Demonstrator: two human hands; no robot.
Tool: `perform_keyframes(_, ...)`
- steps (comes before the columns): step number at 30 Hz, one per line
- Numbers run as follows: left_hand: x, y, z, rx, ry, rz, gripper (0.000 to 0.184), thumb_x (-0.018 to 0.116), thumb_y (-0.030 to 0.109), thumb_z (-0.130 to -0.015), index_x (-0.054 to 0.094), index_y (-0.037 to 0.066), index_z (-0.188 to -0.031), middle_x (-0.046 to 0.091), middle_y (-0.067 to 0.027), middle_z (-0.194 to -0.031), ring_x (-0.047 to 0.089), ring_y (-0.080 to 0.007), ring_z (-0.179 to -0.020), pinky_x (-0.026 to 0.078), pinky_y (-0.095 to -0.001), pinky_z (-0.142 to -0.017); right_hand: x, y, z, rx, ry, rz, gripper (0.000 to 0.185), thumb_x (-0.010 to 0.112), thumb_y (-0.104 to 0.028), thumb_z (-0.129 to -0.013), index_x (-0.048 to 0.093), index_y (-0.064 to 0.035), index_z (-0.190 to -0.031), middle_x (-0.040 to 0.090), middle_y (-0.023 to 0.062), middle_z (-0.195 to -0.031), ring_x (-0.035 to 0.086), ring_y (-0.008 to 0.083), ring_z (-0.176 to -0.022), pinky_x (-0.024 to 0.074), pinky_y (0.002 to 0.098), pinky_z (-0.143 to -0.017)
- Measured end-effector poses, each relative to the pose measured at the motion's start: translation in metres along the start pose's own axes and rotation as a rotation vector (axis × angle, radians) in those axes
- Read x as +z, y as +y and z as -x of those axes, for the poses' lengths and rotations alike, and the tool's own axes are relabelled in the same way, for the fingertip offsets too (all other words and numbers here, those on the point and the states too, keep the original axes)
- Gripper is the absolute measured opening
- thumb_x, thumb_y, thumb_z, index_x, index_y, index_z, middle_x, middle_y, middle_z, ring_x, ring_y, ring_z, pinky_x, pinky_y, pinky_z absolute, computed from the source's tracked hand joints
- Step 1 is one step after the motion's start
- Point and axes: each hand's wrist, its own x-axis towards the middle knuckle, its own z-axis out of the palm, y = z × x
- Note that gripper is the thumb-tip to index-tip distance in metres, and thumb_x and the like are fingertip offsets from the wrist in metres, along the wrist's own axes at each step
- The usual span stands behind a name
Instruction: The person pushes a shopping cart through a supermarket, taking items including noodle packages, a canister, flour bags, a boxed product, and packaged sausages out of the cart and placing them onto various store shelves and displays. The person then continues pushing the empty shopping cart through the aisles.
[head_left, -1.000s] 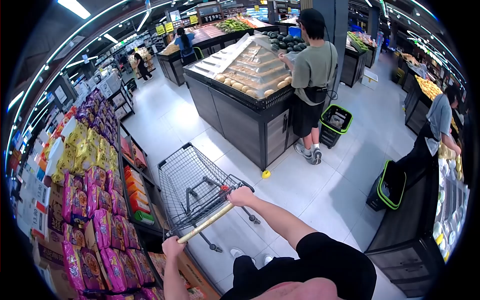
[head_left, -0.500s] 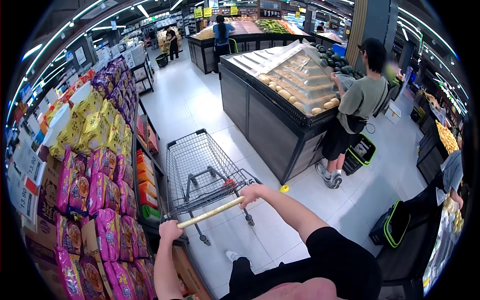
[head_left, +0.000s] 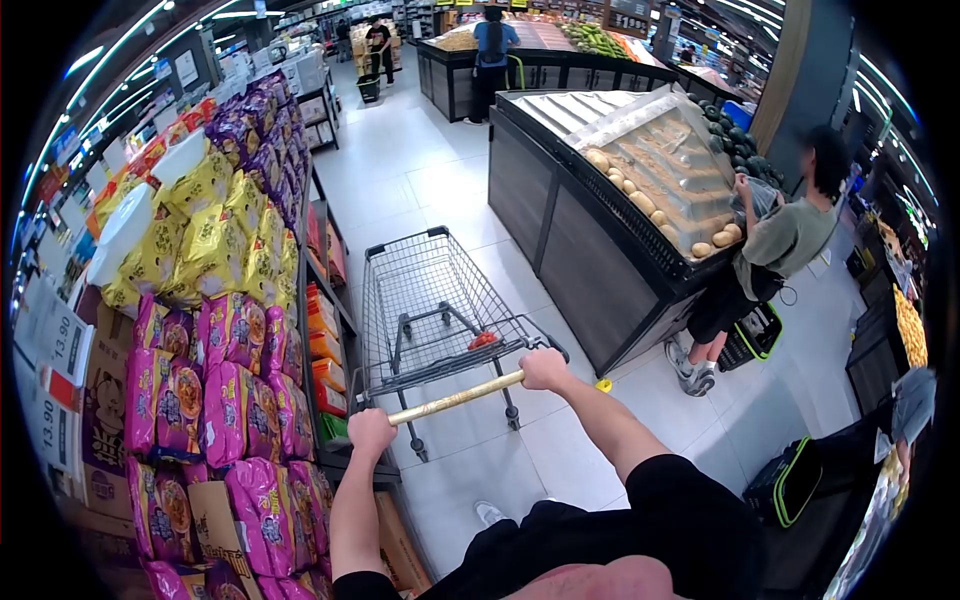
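My left hand (head_left: pixel 371 433) is wrapped round the left end of the cart's yellowish handle (head_left: pixel 458 398). Round the right end of the same bar, my right hand (head_left: pixel 543 369) is closed. In front of me stands a wire shopping cart (head_left: pixel 428 300) whose basket shows nothing in it, with a red part near its handle side. Pink and purple packages (head_left: pixel 240 410) are stacked just left of my left hand. The dark side of a produce stand (head_left: pixel 570 265) rises ahead to the right of the cart.
A person (head_left: pixel 790 230) holding a clear bag stands by the stand's potatoes (head_left: pixel 643 203); a black-and-green basket (head_left: pixel 750 335) is beside them. Another basket (head_left: pixel 785 480) sits at the lower right, near a second person's arm. Yellow packages (head_left: pixel 215 250) fill the left shelf. Two people are farther off.
The view has turned rightward and then back left, so the produce stand and person now appear farther right. The cart points more straight up the aisle. Both hands have kept hold of the handle.
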Motion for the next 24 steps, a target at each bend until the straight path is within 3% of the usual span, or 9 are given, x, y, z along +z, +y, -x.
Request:
perform_keyframes(5,-0.007,-0.007,-0.045,0.041,0.075,0.051,0.018,0.068,0.027,-0.073,0.076,0.01,-0.077,0.071,-0.0126,-0.074,0.071,-0.0305,-0.07,0.057,-0.0414,-0.067,-0.01,0.007,-0.048,0.003,0.035,0.056,0.018,0.065,-0.023,-0.07,0.075,-0.0128,-0.081,0.071,0.0105,-0.076,0.071,0.03,-0.076,0.0564,0.0415,-0.067)
perform_keyframes(9,-0.023,-0.011,-0.092,0.05,-0.05,0.018,0.022,0.066,0.027,-0.075,0.076,0.009,-0.081,0.072,-0.0127,-0.078,0.072,-0.0309,-0.074,0.058,-0.0412,-0.07,-0.013,0.027,-0.1,-0.035,0.01,0.058,0.019,0.064,-0.023,-0.07,0.075,-0.014,-0.082,0.072,0.012,-0.078,0.071,0.031,-0.077,0.0564,0.0422,-0.069)
perform_keyframes(13,-0.041,-0.013,-0.15,0.007,-0.289,0.057,0.029,0.065,0.031,-0.076,0.076,0.008,-0.091,0.073,-0.0149,-0.092,0.071,-0.031,-0.088,0.057,-0.0408,-0.079,-0.043,0.048,-0.161,-0.048,-0.33,-0.003,0.03,0.068,-0.026,-0.071,0.076,-0.0103,-0.095,0.074,0.0135,-0.092,0.071,0.0322,-0.085,0.0565,0.0415,-0.077)
perform_keyframes(14,-0.044,-0.015,-0.166,0.01,-0.373,0.079,0.033,0.065,0.033,-0.077,0.076,0.007,-0.095,0.073,-0.0155,-0.098,0.071,-0.0311,-0.094,0.056,-0.0406,-0.083,-0.047,0.052,-0.178,-0.056,-0.324,-0.009,0.03,0.068,-0.026,-0.071,0.076,-0.0103,-0.095,0.074,0.0135,-0.092,0.071,0.0322,-0.085,0.0565,0.0415,-0.077)
perform_keyframes(16,-0.052,-0.013,-0.19,0.004,-0.41,0.064,0.036,0.065,0.035,-0.078,0.075,0.007,-0.098,0.073,-0.0153,-0.101,0.07,-0.0314,-0.097,0.055,-0.0406,-0.086,-0.055,0.063,-0.213,-0.048,-0.566,-0.041,0.036,0.073,-0.028,-0.068,0.075,-0.0087,-0.099,0.073,0.0152,-0.095,0.071,0.0308,-0.088,0.0564,0.0403,-0.078)
perform_keyframes(19,-0.07,-0.011,-0.229,0.006,-0.469,0.051,0.041,0.065,0.039,-0.078,0.074,0.009,-0.104,0.072,-0.0143,-0.106,0.069,-0.032,-0.101,0.054,-0.0409,-0.089,-0.059,0.079,-0.251,-0.086,-0.51,-0.079,0.045,0.077,-0.032,-0.064,0.074,-0.0068,-0.101,0.073,0.0147,-0.092,0.07,0.031,-0.086,0.0553,0.0409,-0.078)
perform_keyframes(21,-0.077,-0.006,-0.25,-0.047,-0.455,0.062,0.039,0.065,0.04,-0.079,0.075,0.012,-0.105,0.072,-0.0146,-0.106,0.068,-0.0317,-0.1,0.054,-0.0409,-0.089,-0.059,0.087,-0.278,-0.096,-0.517,-0.065,0.041,0.074,-0.032,-0.067,0.074,-0.0073,-0.1,0.073,0.0137,-0.092,0.07,0.0307,-0.087,0.0553,0.0415,-0.078)
perform_keyframes(24,-0.072,-0.005,-0.279,-0.043,-0.33,0.028,0.031,0.064,0.036,-0.079,0.076,0.014,-0.097,0.073,-0.0133,-0.095,0.07,-0.0315,-0.091,0.056,-0.0421,-0.082,-0.062,0.098,-0.309,-0.146,-0.279,-0.024,0.024,0.063,-0.022,-0.071,0.076,-0.0125,-0.089,0.073,0.0131,-0.085,0.071,0.0316,-0.081,0.0563,0.0425,-0.073)
